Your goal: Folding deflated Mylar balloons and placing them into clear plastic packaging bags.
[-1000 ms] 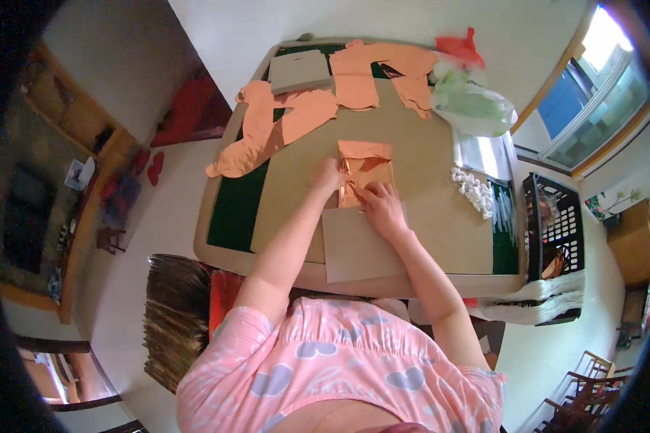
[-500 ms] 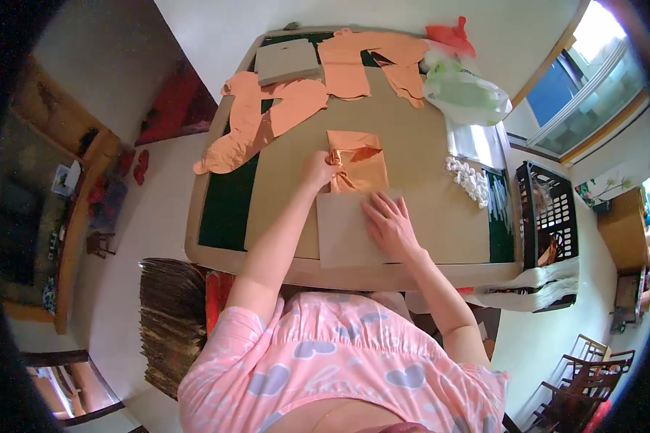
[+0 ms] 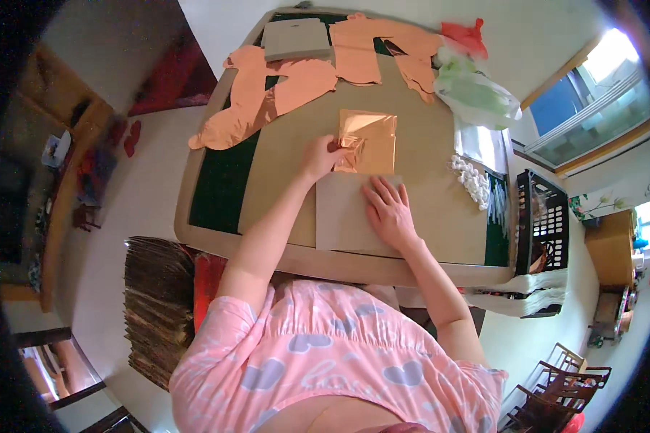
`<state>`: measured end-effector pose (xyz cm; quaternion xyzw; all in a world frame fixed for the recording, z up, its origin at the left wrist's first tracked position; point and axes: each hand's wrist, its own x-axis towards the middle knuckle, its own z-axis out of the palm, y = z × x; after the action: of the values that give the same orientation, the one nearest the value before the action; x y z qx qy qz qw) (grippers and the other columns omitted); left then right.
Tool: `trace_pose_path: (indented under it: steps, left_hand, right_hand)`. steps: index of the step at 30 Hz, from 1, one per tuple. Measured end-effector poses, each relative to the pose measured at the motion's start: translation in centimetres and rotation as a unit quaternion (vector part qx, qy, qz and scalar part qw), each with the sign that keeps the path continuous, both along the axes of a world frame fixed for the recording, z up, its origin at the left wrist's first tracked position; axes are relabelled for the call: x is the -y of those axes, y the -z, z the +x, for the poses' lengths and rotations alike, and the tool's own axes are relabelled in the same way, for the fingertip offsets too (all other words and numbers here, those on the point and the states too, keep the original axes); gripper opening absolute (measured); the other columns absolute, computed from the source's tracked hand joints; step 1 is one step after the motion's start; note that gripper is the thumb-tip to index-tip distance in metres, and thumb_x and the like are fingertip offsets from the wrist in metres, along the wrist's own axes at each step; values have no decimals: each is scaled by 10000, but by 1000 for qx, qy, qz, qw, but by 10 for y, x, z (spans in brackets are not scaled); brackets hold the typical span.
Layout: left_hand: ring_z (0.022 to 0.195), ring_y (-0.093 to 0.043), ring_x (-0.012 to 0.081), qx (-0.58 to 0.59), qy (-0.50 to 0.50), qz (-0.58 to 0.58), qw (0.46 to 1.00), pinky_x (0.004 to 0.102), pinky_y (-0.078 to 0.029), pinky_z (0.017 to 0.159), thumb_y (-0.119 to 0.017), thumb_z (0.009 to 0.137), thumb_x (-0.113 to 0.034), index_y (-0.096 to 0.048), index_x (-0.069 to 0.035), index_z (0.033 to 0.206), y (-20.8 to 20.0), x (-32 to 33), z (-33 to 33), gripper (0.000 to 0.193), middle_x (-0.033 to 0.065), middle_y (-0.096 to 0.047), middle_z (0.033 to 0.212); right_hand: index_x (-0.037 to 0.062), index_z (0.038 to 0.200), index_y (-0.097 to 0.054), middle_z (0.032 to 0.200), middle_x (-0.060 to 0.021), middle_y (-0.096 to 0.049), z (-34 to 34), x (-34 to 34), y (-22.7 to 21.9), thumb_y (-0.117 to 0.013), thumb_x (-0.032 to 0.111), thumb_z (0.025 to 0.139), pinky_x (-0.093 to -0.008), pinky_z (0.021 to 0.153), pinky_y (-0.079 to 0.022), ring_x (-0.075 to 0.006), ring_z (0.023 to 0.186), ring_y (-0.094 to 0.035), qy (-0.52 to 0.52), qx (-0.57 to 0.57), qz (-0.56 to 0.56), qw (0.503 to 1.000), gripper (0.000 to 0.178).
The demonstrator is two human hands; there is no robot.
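A folded rose-gold foil piece (image 3: 377, 137) lies at the middle of the table, its right part flat and its left part creased. At its left edge my left hand (image 3: 320, 157) pinches the foil between thumb and fingers. The foil's near end meets a grey cardboard sheet (image 3: 339, 213); whether it runs under the sheet I cannot tell. My right hand (image 3: 391, 214) lies flat on this sheet, fingers spread and pointing away from me. Farther off, large flat foil shapes (image 3: 296, 90) in the same colour, like uninflated balloons, lie spread out.
A stack of grey card (image 3: 296, 42) rests at the far left. On the right are a plastic bag with green contents (image 3: 476, 94), white string bundles (image 3: 469, 182), thin clear sticks (image 3: 496, 202) and a black crate (image 3: 543, 220). Stacked brown cardboard (image 3: 159, 310) stands left of me.
The view has shifted slightly. The small foil piece looks smoother and squarer on its right side. My left hand still grips its left edge, and my right hand stays on the cardboard.
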<state>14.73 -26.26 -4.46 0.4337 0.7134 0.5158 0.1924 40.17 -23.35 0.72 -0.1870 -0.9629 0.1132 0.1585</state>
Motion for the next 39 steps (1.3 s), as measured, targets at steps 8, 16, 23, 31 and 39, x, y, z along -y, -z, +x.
trace_pose_path:
  steps: [8,16,23,31,39]
  left_hand:
    - [705,-609,245,-202,4,96,975,357,-490,653,-734,748,-83,-663,-37,868,-62,51,43,147,95,-629,736]
    - [798,-602,260,-232,87,96,964,371,-500,705,-715,681,-42,-640,-102,814,-59,76,55,164,80,-619,793]
    - [824,-599,293,-287,121,89,946,377,-503,705,-642,741,-48,-633,-95,849,-45,76,58,118,101,-619,828]
    - [905,-604,249,-424,123,75,894,357,-521,764,-582,761,-103,-640,-78,864,-36,75,59,121,59,-650,901]
    - [957,-585,215,-461,121,54,877,343,-517,781,-567,775,-113,-643,-93,877,-44,78,62,129,37,-633,894]
  right_hand:
    - [112,1244,-558,1386,-122,-458,0,0,-2,-530,236,900,-575,1090,-234,-294,1341,-356,10,-4,0,1000,367]
    - [169,1209,-586,1275,-81,-566,6,-9,25,-561,254,871,-547,1117,-211,-306,1250,-462,10,-28,-14,999,350]
    - [218,1235,-583,1300,-51,-557,8,-11,15,-575,204,831,-538,1134,-191,-281,1274,-447,-29,-53,-40,997,404]
    - [92,1203,-604,1297,-146,-537,69,-49,-5,-551,22,789,-454,1020,-381,-335,1217,-488,12,-43,-108,993,423]
    - [116,1289,-511,1360,-130,-471,-22,-38,-36,-531,227,920,-538,1080,-280,-308,1283,-414,-42,96,33,994,386]
